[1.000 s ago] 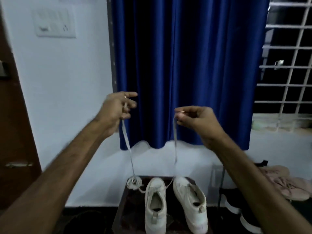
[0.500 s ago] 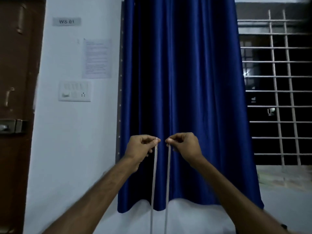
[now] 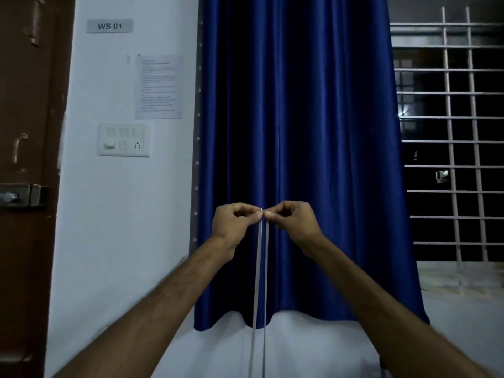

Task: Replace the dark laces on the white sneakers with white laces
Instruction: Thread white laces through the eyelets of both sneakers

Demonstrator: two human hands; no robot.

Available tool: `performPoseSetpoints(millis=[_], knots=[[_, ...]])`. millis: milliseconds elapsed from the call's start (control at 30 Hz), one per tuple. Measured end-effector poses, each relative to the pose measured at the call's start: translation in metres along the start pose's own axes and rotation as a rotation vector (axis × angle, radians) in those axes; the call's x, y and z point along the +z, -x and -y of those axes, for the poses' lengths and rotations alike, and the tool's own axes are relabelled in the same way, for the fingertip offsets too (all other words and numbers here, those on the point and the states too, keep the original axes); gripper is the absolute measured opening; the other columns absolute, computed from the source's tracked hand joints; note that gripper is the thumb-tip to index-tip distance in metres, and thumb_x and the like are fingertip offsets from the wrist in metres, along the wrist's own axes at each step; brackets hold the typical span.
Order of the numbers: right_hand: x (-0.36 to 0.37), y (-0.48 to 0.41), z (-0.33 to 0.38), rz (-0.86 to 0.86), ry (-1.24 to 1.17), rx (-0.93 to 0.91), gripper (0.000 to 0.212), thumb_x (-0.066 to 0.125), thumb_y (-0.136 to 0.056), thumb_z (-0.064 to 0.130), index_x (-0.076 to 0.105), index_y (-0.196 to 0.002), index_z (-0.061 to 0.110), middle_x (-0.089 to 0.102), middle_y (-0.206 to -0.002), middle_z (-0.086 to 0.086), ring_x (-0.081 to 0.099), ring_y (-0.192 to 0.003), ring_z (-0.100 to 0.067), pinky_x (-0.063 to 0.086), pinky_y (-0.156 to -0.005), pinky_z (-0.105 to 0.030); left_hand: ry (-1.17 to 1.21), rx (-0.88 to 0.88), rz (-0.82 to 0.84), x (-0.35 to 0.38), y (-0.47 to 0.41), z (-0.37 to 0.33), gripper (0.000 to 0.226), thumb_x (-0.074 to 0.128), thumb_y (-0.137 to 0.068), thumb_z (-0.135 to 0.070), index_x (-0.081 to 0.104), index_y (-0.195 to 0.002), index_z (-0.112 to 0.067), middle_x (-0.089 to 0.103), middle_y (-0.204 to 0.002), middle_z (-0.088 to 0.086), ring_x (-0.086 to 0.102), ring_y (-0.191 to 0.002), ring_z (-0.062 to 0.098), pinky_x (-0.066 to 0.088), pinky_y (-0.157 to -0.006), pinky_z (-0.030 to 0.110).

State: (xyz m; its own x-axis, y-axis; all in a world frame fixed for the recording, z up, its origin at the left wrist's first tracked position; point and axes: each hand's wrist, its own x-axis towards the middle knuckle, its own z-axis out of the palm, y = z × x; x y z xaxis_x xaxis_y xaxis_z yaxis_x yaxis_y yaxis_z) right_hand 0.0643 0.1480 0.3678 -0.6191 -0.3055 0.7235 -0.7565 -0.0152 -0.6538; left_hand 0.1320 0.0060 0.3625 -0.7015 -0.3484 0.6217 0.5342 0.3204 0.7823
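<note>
While left hand [image 3: 231,225], right hand [image 3: 296,223] pinch white lace [image 3: 257,282] ends, strands hang parallel.

White lace [image 3: 259,282], two taut vertical strands.

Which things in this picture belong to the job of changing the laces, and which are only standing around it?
Belongs to the job:
- white lace, two strands hanging down
- left hand and right hand, each pinching a lace end in its fingers

Only around:
- blue curtain
- "WS 01" sign
- paper notice
- switch board
- brown door
- window grille
</note>
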Motion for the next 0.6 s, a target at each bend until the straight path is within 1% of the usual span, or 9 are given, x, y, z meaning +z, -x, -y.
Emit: performPoseSetpoints(millis=[100, 167, 233, 333, 400, 433, 500, 567, 600], knots=[[0.000, 0.001, -0.001, 0.041, -0.088, 0.019, 0.008, 0.071, -0.084, 0.013, 0.069, -0.085, 0.005, 0.070, -0.077, -0.001, 0.063, -0.065, 0.000, 0.050, -0.063, -0.014, 0.071, -0.086, 0.042, 0.000, 0.001, 0.002, 0.008, 0.074, -0.085, -0.020, 0.075, -0.093, -0.020, 0.070, -0.096, -0.006, 0.059, -0.088, 0.007, 0.043, -0.063, 0.022], [0.000, 0.001, -0.002, 0.082, -0.126, 0.037, 0.006, 0.069, -0.086, 0.012, 0.066, -0.083, 0.008, 0.069, -0.076, 0.001, 0.063, -0.067, -0.002, 0.051, -0.065, -0.016, 0.103, -0.126, 0.058, -0.001, 0.001, 0.005, 0.010, 0.074, -0.084, -0.022, 0.075, -0.094, -0.022, 0.069, -0.102, -0.004, 0.056, -0.091, 0.008, 0.042, -0.068, 0.025], [0.002, 0.000, -0.003, 0.129, -0.146, 0.072, 0.007, 0.068, -0.088, 0.016, 0.064, -0.083, 0.013, 0.070, -0.077, 0.001, 0.065, -0.074, -0.009, 0.051, -0.070, -0.024, 0.125, -0.139, 0.063, -0.002, 0.001, 0.007, 0.011, 0.073, -0.085, -0.023, 0.075, -0.095, -0.023, 0.070, -0.099, -0.004, 0.057, -0.091, 0.008, 0.041, -0.071, 0.027], [0.006, -0.001, -0.004, 0.141, -0.183, 0.120, 0.010, 0.067, -0.089, 0.018, 0.061, -0.082, 0.015, 0.072, -0.077, 0.000, 0.067, -0.083, -0.015, 0.050, -0.079, -0.033, 0.179, -0.147, 0.069, -0.002, 0.002, 0.008, 0.011, 0.071, -0.087, -0.023, 0.074, -0.097, -0.024, 0.072, -0.084, -0.005, 0.061, -0.091, 0.008, 0.041, -0.077, 0.029], [0.010, -0.003, -0.005, 0.124, -0.192, 0.106, 0.011, 0.068, -0.088, 0.018, 0.062, -0.081, 0.015, 0.072, -0.075, -0.001, 0.066, -0.083, -0.018, 0.051, -0.083, -0.039, 0.210, -0.182, 0.077, -0.002, 0.003, 0.014, 0.015, 0.067, -0.090, -0.031, 0.072, -0.102, -0.025, 0.073, -0.096, -0.005, 0.061, -0.103, 0.012, 0.047, -0.083, 0.031], [0.013, -0.004, -0.007, 0.119, -0.200, 0.090, 0.011, 0.069, -0.088, 0.016, 0.062, -0.080, 0.014, 0.072, -0.073, -0.001, 0.066, -0.080, -0.018, 0.052, -0.083, -0.039, 0.230, -0.219, 0.104, -0.002, 0.005, 0.020, 0.020, 0.062, -0.093, -0.038, 0.071, -0.106, -0.025, 0.072, -0.106, -0.003, 0.060, -0.108, 0.016, 0.050, -0.087, 0.034], [0.018, -0.004, -0.008, 0.093, -0.221, 0.057, 0.012, 0.068, -0.088, 0.011, 0.061, -0.079, 0.011, 0.071, -0.068, 0.001, 0.067, -0.069, -0.011, 0.054, -0.074, -0.030, 0.257, -0.326, 0.246, 0.000, 0.012, 0.033, 0.036, 0.045, -0.099, -0.048, 0.066, -0.113, -0.022, 0.069, -0.115, 0.002, 0.062, -0.111, 0.023, 0.051, -0.093, 0.044], [0.020, -0.005, -0.012, 0.025, -0.237, 0.041, 0.013, 0.067, -0.088, 0.007, 0.059, -0.078, 0.009, 0.069, -0.066, -0.001, 0.067, -0.063, -0.005, 0.053, -0.064, -0.018, 0.202, -0.360, 0.409, 0.004, 0.027, 0.048, 0.043, 0.034, -0.104, -0.044, 0.065, -0.114, -0.016, 0.073, -0.104, 0.004, 0.068, -0.098, 0.024, 0.052, -0.092, 0.047], [0.019, -0.006, -0.017, -0.018, -0.231, 0.044, 0.013, 0.068, -0.087, 0.007, 0.059, -0.077, 0.008, 0.069, -0.067, -0.004, 0.068, -0.063, -0.005, 0.052, -0.063, -0.016, 0.167, -0.347, 0.440, 0.005, 0.034, 0.055, 0.041, 0.034, -0.105, -0.038, 0.066, -0.109, -0.013, 0.072, -0.094, 0.004, 0.069, -0.087, 0.023, 0.053, -0.090, 0.048]])
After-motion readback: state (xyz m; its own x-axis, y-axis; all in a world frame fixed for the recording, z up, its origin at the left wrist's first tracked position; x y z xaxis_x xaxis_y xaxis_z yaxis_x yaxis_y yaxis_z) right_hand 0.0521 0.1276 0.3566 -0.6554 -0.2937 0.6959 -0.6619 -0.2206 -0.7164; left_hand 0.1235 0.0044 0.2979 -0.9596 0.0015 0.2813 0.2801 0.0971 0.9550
